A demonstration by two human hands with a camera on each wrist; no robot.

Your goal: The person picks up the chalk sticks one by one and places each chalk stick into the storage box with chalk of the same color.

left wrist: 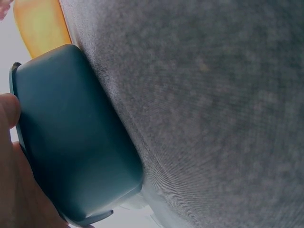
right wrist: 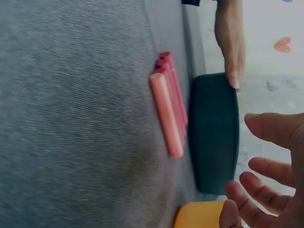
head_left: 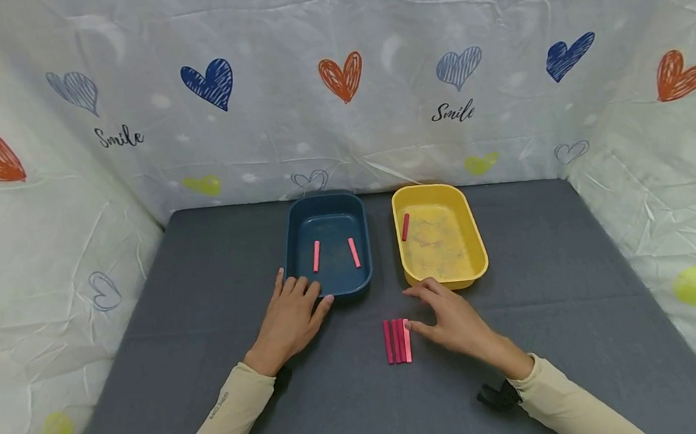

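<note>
My left hand (head_left: 288,318) rests on the near-left rim of a dark blue tray (head_left: 363,284), its fingers spread along the edge. Inside that tray lie two light pink sticks (head_left: 317,256). My right hand (head_left: 455,318) hovers above the table with thumb and fingers apart, holding nothing. Just left of its thumb is a row of slim sticks: three dark red sticks (head_left: 396,341) and one pink stick (head_left: 408,351) at the right end. In the right wrist view, the pink stick (right wrist: 166,114) is apart from the fingers. A yellow tray (head_left: 481,260) holds one dark red stick (head_left: 405,227).
Both trays stand side by side towards the back of the dark grey table (head_left: 555,281). A white cloth (head_left: 280,35) printed with hearts hangs behind and at both sides. A black strap piece (head_left: 497,396) sits at the right wrist.
</note>
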